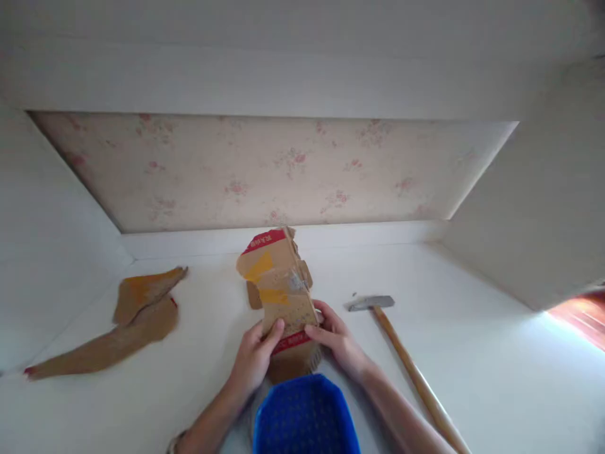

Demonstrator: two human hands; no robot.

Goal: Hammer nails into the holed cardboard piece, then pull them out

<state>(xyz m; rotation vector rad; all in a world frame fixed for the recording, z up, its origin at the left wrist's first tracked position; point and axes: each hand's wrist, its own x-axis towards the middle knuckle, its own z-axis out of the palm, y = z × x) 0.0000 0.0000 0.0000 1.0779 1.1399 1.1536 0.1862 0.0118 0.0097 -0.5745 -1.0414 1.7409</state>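
A torn piece of brown cardboard [278,284] with red print and yellow tape stands on edge at the middle of the white surface. My left hand [255,356] grips its lower left part, thumb on the front. My right hand [335,337] holds the lower right edge, fingers curled round it. Both hands are closed on the cardboard. Just below the hands sits a blue perforated basket [305,419].
Torn cardboard strips [127,321] lie at the left. A hammer [406,359] with a wooden handle lies at the right, head toward the back. White walls enclose the surface, with floral wallpaper [265,170] behind.
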